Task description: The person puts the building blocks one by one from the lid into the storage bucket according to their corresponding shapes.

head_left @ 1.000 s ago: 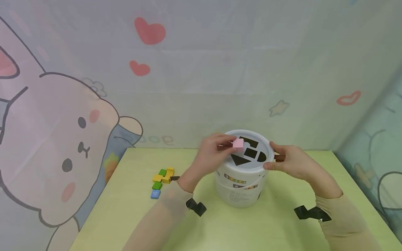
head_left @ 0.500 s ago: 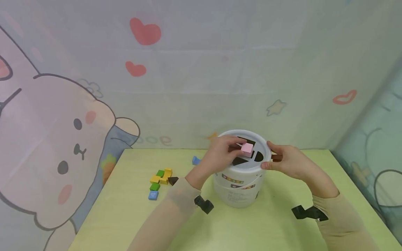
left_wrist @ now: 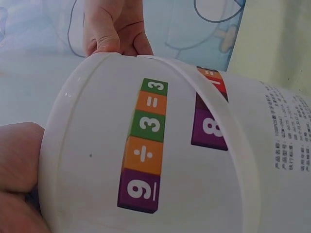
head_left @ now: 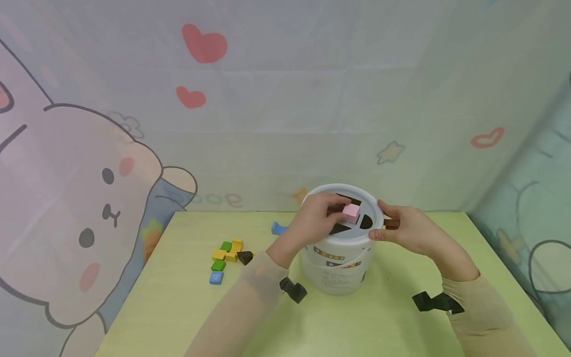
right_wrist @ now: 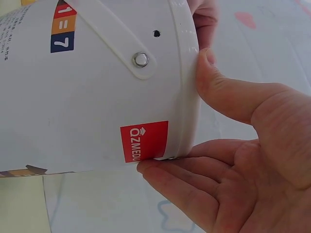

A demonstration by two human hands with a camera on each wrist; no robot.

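A pink cube block (head_left: pixel 351 212) is pinched between the thumb and fingers of my left hand (head_left: pixel 314 216), right over the bucket's lid (head_left: pixel 358 233). Dark shaped cutouts pierce this lid, and the block partly covers one near the middle. The white bucket (head_left: pixel 336 277) stands upright, printed with coloured number sums. My right hand (head_left: pixel 412 232) holds the lid's rim from the right side. In the right wrist view its thumb (right_wrist: pixel 226 92) presses the rim while its fingers support the bucket's side. In the left wrist view the bucket wall hides the pink block.
Left of the bucket lie several small yellow, green and blue blocks (head_left: pixel 226 255). A separate blue block (head_left: pixel 278 228) sits behind my left forearm. A patterned cloth (head_left: pixel 285 99) backs the table (head_left: pixel 178 297), and a dark cable (head_left: pixel 531 267) hangs at the right.
My left hand has moved the pink block rightward over the lid to the central cutout. The blue block behind the wrist has come into view. My right hand keeps its hold.
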